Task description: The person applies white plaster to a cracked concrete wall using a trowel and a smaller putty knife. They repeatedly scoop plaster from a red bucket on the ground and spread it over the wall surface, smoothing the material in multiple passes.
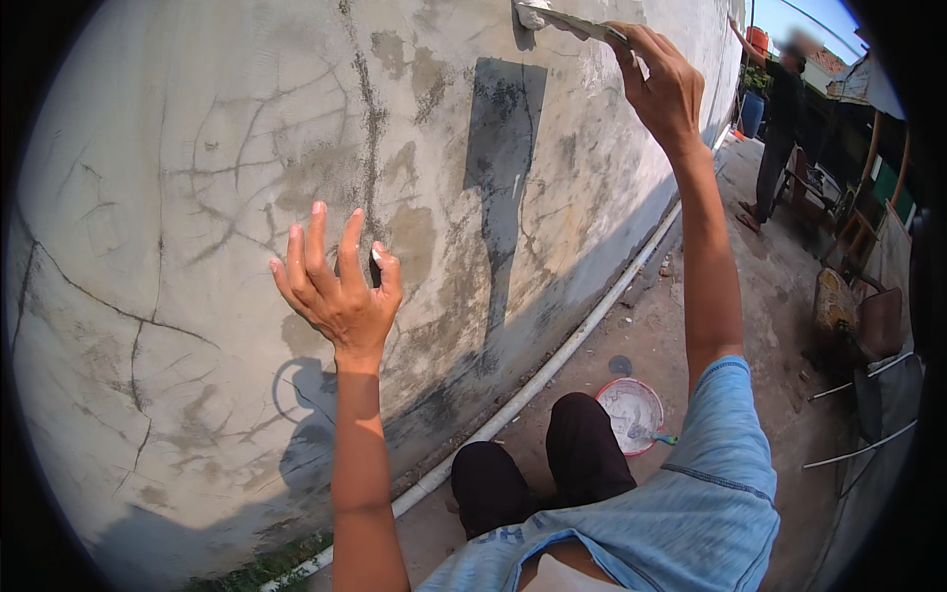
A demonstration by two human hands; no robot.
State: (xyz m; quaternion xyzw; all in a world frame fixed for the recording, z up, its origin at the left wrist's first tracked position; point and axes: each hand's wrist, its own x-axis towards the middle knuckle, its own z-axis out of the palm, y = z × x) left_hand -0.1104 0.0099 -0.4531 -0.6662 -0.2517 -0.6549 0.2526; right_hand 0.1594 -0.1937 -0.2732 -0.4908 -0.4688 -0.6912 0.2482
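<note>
My right hand (pixel 666 89) is raised at the top, its fingers closed around a flat scraper (pixel 582 22) that carries white paste along its edge. The scraper is at the cracked, weathered wall (pixel 266 138); whether its blade presses on the surface I cannot tell. My left hand (pixel 340 296) is held up before the wall with its fingers apart and nothing in it. White smears mark its fingertips. By my knees, a round tub (pixel 629 382) with a red rim holds white paste (pixel 619 403). A tool with a colored handle (pixel 668 438) leans in it.
A white pipe (pixel 538 383) runs along the foot of the wall. Beside the tub lies a small grey disc (pixel 619 365). Farther off, a person in dark clothes (pixel 779 128) reaches toward the wall near a blue barrel (pixel 752 114). Old chairs (pixel 878 326) line the right side.
</note>
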